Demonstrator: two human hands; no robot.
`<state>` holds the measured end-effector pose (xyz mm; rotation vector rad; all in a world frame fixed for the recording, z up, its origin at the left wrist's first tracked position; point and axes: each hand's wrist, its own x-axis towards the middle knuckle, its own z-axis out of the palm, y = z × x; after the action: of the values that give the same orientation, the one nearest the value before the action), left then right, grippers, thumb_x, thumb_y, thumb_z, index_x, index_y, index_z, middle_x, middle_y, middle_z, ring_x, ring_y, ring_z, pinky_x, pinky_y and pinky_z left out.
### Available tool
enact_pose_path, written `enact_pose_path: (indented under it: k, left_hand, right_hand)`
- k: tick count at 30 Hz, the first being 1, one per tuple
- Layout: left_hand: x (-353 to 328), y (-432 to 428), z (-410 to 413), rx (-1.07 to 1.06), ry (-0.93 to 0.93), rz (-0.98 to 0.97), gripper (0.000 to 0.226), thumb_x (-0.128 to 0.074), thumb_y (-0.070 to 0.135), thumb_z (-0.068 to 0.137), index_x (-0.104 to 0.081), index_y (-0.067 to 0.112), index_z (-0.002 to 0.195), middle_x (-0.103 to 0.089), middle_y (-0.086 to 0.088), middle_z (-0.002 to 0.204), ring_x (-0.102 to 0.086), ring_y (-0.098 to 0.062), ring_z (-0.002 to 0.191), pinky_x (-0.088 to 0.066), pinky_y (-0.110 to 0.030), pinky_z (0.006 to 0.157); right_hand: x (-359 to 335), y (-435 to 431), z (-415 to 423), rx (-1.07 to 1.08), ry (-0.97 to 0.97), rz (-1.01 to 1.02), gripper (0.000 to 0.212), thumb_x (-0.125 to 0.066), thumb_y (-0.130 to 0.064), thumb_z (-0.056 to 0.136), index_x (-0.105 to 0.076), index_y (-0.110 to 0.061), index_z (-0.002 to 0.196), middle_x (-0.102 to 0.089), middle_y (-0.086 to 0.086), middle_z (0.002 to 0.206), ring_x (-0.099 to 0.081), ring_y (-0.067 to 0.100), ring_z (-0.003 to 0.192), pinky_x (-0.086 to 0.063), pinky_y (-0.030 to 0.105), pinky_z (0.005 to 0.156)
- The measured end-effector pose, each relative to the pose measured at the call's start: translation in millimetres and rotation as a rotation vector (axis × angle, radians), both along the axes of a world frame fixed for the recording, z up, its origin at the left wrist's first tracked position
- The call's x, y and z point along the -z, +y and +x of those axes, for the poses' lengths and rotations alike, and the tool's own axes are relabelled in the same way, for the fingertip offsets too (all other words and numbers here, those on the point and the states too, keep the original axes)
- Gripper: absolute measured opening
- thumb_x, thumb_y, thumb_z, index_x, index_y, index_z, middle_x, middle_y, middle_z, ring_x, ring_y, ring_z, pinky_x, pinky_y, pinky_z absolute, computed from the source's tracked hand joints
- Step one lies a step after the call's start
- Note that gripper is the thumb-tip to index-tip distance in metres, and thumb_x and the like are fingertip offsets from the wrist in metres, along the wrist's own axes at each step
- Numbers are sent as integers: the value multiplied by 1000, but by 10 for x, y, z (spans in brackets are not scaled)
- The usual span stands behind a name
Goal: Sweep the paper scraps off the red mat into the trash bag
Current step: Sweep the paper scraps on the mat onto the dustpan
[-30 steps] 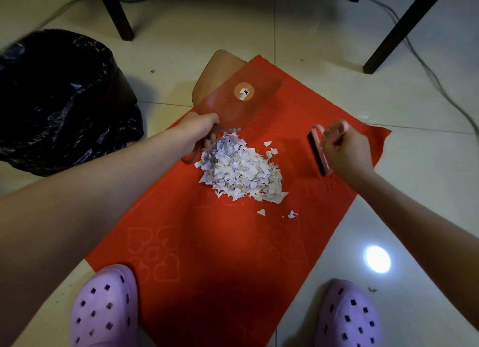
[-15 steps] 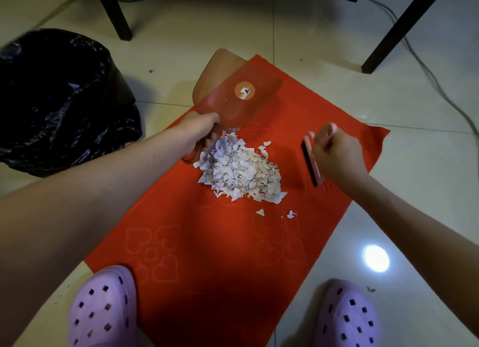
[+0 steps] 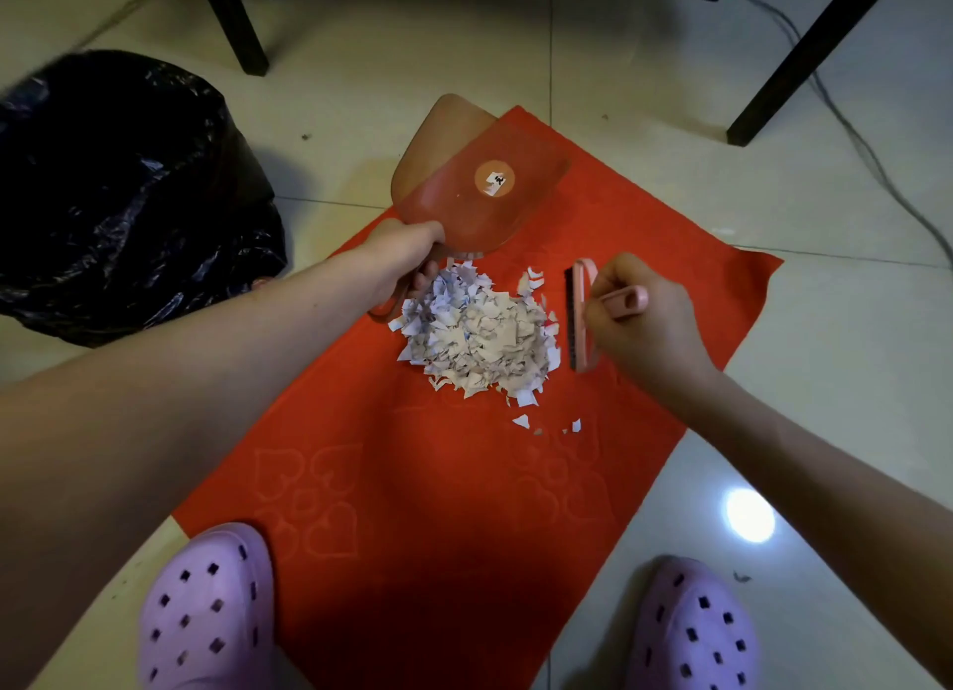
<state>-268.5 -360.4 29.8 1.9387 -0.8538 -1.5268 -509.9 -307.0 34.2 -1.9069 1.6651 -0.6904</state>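
Observation:
A heap of white paper scraps (image 3: pixel 477 336) lies in the middle of the red mat (image 3: pixel 443 493), with a few loose bits (image 3: pixel 522 421) just below it. My left hand (image 3: pixel 407 261) grips the handle of a translucent pink dustpan (image 3: pixel 477 194), held tilted up at the heap's far left edge. My right hand (image 3: pixel 642 323) holds a small pink brush (image 3: pixel 578 318), its dark bristles against the heap's right side. The black trash bag (image 3: pixel 118 194) stands on the floor to the left of the mat.
Two purple clogs (image 3: pixel 206 612) (image 3: pixel 693 627) stand at the mat's near end. Dark furniture legs (image 3: pixel 234 19) (image 3: pixel 804 55) rise at the far left and far right. A grey cable (image 3: pixel 866 148) runs along the tiled floor on the right.
My right hand has carried the brush leftward across the mat until its bristles meet the heap. The left hand and dustpan have stayed about where they were.

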Motion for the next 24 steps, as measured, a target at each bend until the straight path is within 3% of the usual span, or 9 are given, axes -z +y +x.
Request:
enact_pose_path:
  k: [2, 6, 9, 12, 19, 22, 24]
  left_hand:
    - [-6, 9, 5, -6, 3, -6, 23, -48, 17, 90, -48, 10, 69, -39, -5, 55, -29, -10, 28, -26, -13, 35]
    - [-17, 14, 12, -9, 3, -3, 18, -47, 17, 91, -46, 10, 74, -40, -6, 56, -29, -9, 26, -26, -13, 35]
    - [-13, 9, 1, -8, -5, -8, 23, -47, 16, 90, -48, 9, 69, -40, -6, 56, -29, -10, 28, -26, -13, 34]
    - [-9, 5, -8, -9, -4, -10, 27, -47, 16, 91, -51, 9, 65, -40, -6, 55, -29, -10, 29, -26, -12, 36]
    - [-18, 13, 4, -5, 12, -9, 26, -46, 15, 91, -50, 8, 67, -38, -6, 56, -28, -10, 27, -25, -12, 36]
    - [-28, 24, 6, -3, -1, -4, 26, -46, 16, 92, -51, 8, 67, -39, -6, 56, -29, -10, 29, -25, -13, 36]
    - [-19, 25, 11, 3, -8, -6, 28, -46, 16, 92, -52, 8, 65, -39, -5, 56, -29, -11, 31, -25, -14, 36]
  right_hand:
    - [-62, -8, -26, -32, 26, -55, 11, -60, -11, 79, -54, -20, 81, -59, -5, 66, -54, 17, 57, -41, 33, 49]
    - [-77, 31, -23, -186, -96, -64, 22, -71, -15, 81, -63, -27, 97, -66, -15, 83, -65, 4, 73, -51, 30, 60]
    - [-59, -2, -10, -368, -190, 57, 21, -74, -21, 80, -70, -21, 101, -69, -13, 91, -66, 0, 82, -51, 20, 68]
    - [-69, -49, -10, -496, -207, 210, 22, -71, -27, 79, -72, -15, 98, -71, -9, 94, -68, 2, 86, -54, 20, 73]
    - [137, -20, 24, -833, 135, 502, 16, -66, -21, 87, -73, -15, 100, -72, -9, 96, -67, 1, 87, -53, 20, 81]
    - [198, -96, 34, -819, 235, 469, 17, -64, -22, 88, -72, -15, 101, -73, -3, 95, -67, 7, 84, -56, 30, 78]
    - [149, -180, 30, -797, 294, 381, 16, -64, -24, 88, -72, -19, 101, -73, -3, 93, -65, 6, 77, -53, 29, 68]
